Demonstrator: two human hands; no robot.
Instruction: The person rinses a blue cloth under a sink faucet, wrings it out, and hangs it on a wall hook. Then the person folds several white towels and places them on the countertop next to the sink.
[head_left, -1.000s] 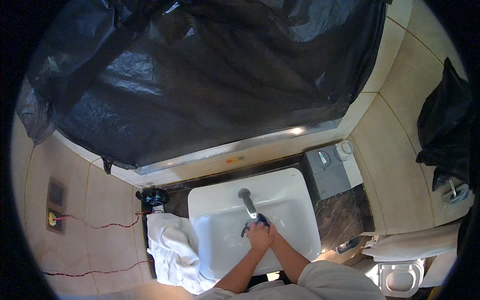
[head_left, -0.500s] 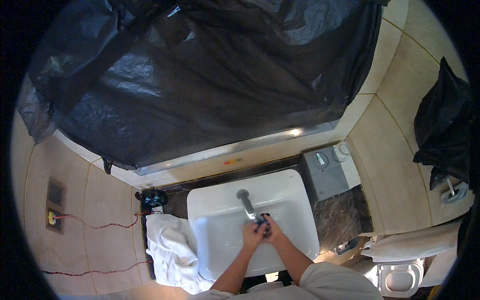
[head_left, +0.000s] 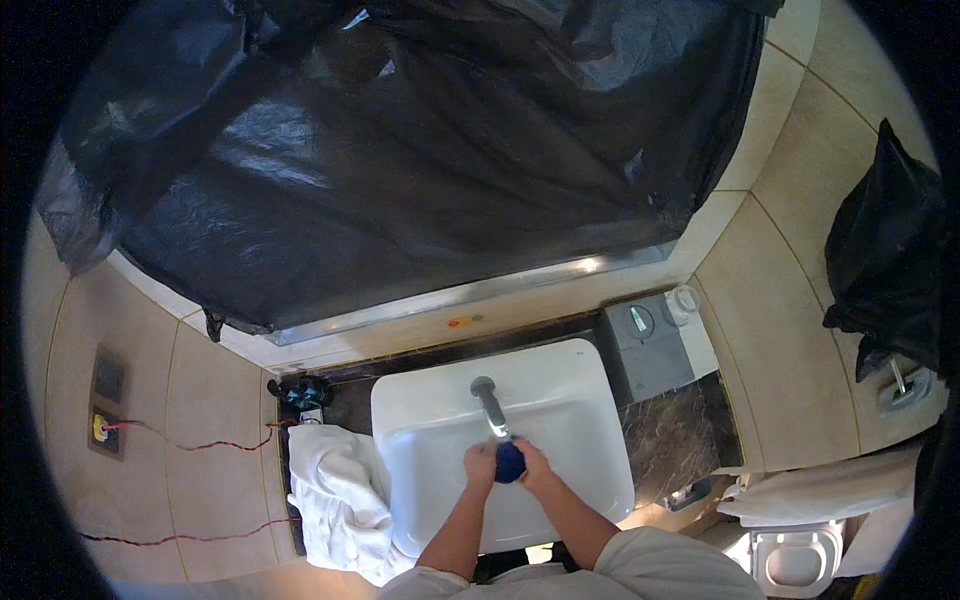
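Over the white washbasin (head_left: 592, 400), a rounded dark blue object (head_left: 510, 465) sits between my two hands, just below the spout of the faucet (head_left: 488, 398). Its kind is too small to make out. My left hand (head_left: 480, 463) presses against its left side with the fingers closed round it. On the other side my right hand (head_left: 536, 461) grips it in the same way. The far fingertips are partly hidden. Whether water is running cannot be made out.
A crumpled white towel (head_left: 340, 500) lies left of the basin, with a small black object (head_left: 300, 390) behind it. A grey box (head_left: 650, 350) stands on the dark marble counter (head_left: 680, 435) at right. Red wires (head_left: 190, 447) cross the left wall. Black plastic sheeting (head_left: 430, 180) hangs behind.
My hands were close together and blurred round the dark blue object. Now they are farther apart, one on each side, and more of the object shows between them.
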